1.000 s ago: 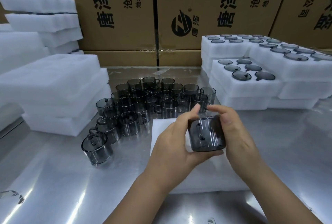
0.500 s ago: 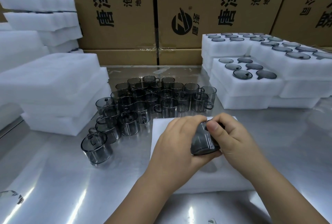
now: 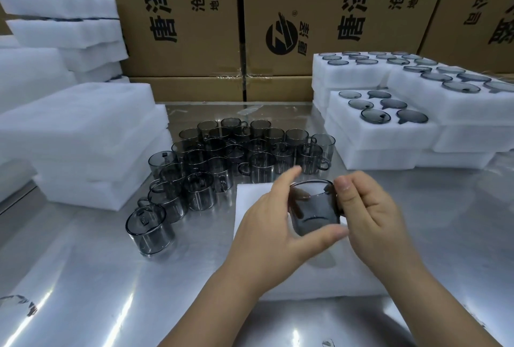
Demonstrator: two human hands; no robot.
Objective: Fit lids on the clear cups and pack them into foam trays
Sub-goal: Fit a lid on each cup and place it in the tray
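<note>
Head view: a clear cup (image 3: 314,213) is gripped by the left hand (image 3: 267,224) and pinched at its rim by the right hand (image 3: 370,213), above a foam tray (image 3: 250,193) on the counter (image 3: 83,277). Lid seating is judged in hand; square pressing is called for next.

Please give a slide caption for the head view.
Left hand and right hand hold a smoky clear plastic cup over a white foam sheet on a shiny metal table.
</note>
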